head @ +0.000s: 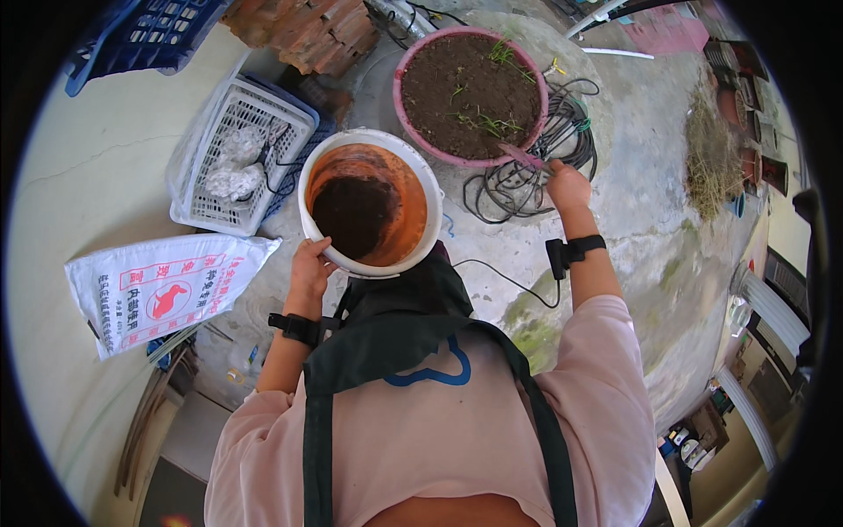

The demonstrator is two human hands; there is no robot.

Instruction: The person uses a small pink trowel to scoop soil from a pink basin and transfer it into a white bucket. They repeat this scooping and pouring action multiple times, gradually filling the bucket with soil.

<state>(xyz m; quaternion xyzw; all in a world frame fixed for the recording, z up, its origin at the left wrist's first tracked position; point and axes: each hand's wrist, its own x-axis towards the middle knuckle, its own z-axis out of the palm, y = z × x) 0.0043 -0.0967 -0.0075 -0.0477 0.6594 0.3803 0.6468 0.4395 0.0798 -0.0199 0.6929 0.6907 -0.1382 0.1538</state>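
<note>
My left hand (pixel 311 269) grips the rim of a white plastic bucket (pixel 433 224), tilted so that its orange-stained inner wall shows. Dark soil (pixel 355 214) lies in the bottom of the bucket. My right hand (pixel 568 186) holds a small pink hand trowel (pixel 520 155) by its handle end. The trowel's blade reaches over the near rim of a round pink tub (pixel 399 99), its tip at the soil. Brown soil (pixel 454 79) fills that tub, and a few tufts of green grass-like shoots (pixel 497 124) grow in it.
A coiled black hose or cable (pixel 560 132) lies beside the tub. At left are a white plastic basket (pixel 240 221) holding clear plastic bags, a printed woven sack (pixel 217 290) and stacked bricks (pixel 309 33). Dry straw (pixel 711 155) and several flowerpots (pixel 751 165) stand at right.
</note>
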